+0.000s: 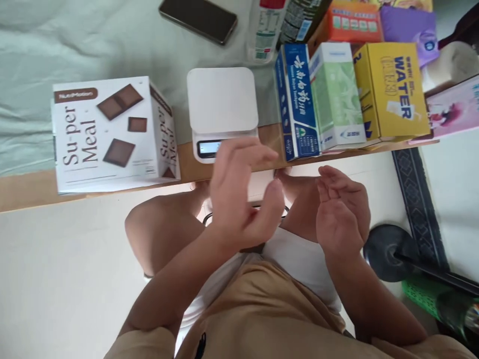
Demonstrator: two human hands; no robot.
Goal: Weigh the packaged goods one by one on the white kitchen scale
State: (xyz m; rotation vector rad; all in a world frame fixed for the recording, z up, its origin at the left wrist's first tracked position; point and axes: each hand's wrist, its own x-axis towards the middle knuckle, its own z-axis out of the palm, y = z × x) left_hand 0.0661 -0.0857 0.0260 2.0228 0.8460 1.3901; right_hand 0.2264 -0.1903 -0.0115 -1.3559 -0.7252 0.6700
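Note:
My left hand (243, 194) is raised in front of the near edge of the table, its fingers bent and well apart from the thumb, with nothing between them. It partly covers the lit display of a white digital kitchen scale (223, 99), whose platform is bare. To the right, my right hand (342, 214) hovers over my leg, loosely cupped with the palm partly turned up; I see nothing in it. Left of the scale stands a white "Su-per Meal" box (103, 137). On the scale's right are a blue toothpaste box (297, 102), a green-and-white box (338, 97) and a yellow box (396, 92).
A dark phone (198, 19) lies on the pale green cloth (28, 55) behind the scale. A clear bottle (265, 32), an orange box (354, 24), a purple pack (409, 31) and a pink box (454, 109) crowd the right. On the floor stands a round black base (389, 252).

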